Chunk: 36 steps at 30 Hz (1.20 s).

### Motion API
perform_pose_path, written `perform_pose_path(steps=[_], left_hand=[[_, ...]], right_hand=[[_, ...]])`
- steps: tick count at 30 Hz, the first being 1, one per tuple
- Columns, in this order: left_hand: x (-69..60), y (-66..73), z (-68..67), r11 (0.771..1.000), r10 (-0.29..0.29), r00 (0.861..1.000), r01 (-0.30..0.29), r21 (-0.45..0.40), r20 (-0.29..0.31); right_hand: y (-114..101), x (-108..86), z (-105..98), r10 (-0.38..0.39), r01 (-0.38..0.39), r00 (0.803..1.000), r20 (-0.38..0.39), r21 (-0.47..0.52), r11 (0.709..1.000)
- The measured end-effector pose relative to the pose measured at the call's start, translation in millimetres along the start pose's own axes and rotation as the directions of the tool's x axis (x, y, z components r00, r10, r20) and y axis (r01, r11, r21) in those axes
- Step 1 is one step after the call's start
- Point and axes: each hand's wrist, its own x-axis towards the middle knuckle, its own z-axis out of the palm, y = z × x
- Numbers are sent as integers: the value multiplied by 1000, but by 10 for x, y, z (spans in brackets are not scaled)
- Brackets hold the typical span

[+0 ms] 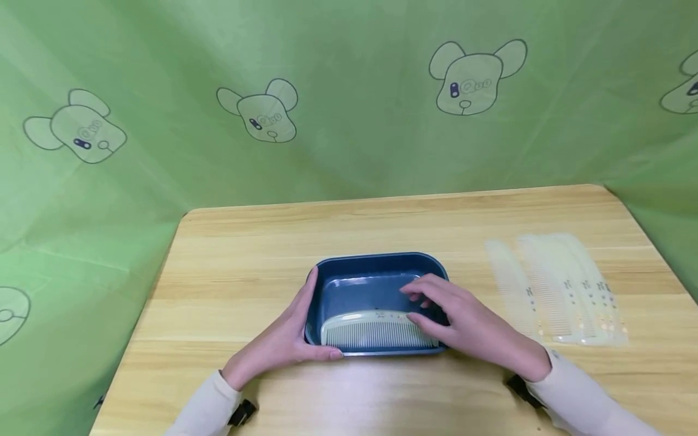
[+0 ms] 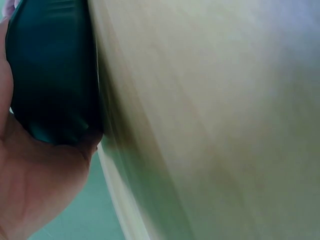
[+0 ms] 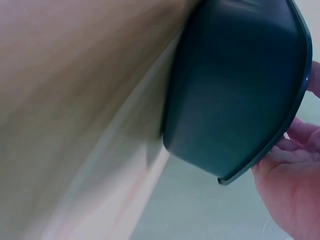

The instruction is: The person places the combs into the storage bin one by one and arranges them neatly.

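A dark blue tray [image 1: 357, 295] stands at the middle of the wooden table. One pale green comb [image 1: 376, 330] lies inside along its front wall, teeth towards the front. My left hand [image 1: 286, 333] grips the tray's left end, fingers along the side and thumb at the front corner; the left wrist view shows the palm against the tray [image 2: 55, 70]. Over the right end is my right hand [image 1: 463, 318], its fingers loosely bent, thumb tip at the comb's right part; whether it touches is unclear. In the right wrist view that hand [image 3: 292, 175] is beside the tray [image 3: 240, 85].
On the table's right side, several pale translucent combs [image 1: 556, 290] lie overlapping, with a separate one [image 1: 512, 284] at their left. The wooden table [image 1: 229, 260] ends at a green curtain [image 1: 354, 163] printed with animal heads, behind it and at both sides.
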Motion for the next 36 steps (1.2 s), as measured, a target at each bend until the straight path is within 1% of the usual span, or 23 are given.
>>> perform_pose_path(steps=[3,6,8,11,15,18,23,27,29,32,36], left_hand=[[-9,-1,-2,1000,-9,1000,9,-2,-1],[-15,1,-2,1000,-7,1000,7,-10,-5],[-14,2,1,1000,-2,1000,2,-12,-3],[-11,-1,3,1000,0,1000,0,-13,-1],[-9,-8,-1,1000,-5,1000,5,-12,0],[-12,-12,-4,1000,-8,1000,8,-14,2],[-11,-6,-4,1000,4,1000,-4,-13,-3],[-5,-9,-1,1000,6,1000,-6,-12,-1],[-4,-12,-1,1000,2,1000,-2,-15,1],[-4,-13,0,1000,-12,1000,12,-9,3],[-1,-5,6,1000,-12,1000,12,-5,7]], right_hand=[[22,-43,-42,-2,2,999,-40,-9,1000],[37,-95,-95,29,-30,998,-55,-26,999],[49,-139,-132,61,-63,996,-62,-29,998],[70,-205,-183,107,-111,990,-91,-40,993],[82,-273,-245,177,-186,973,-149,-49,981],[95,-312,-286,264,-273,946,-187,-28,961],[169,-396,-366,417,-430,881,-223,-8,903],[246,-459,-441,494,-515,836,-237,-34,856],[283,-481,-470,526,-550,817,-235,-47,834],[333,-523,-506,568,-595,793,-222,-84,799],[411,-588,-537,587,-616,782,-209,-120,779]])
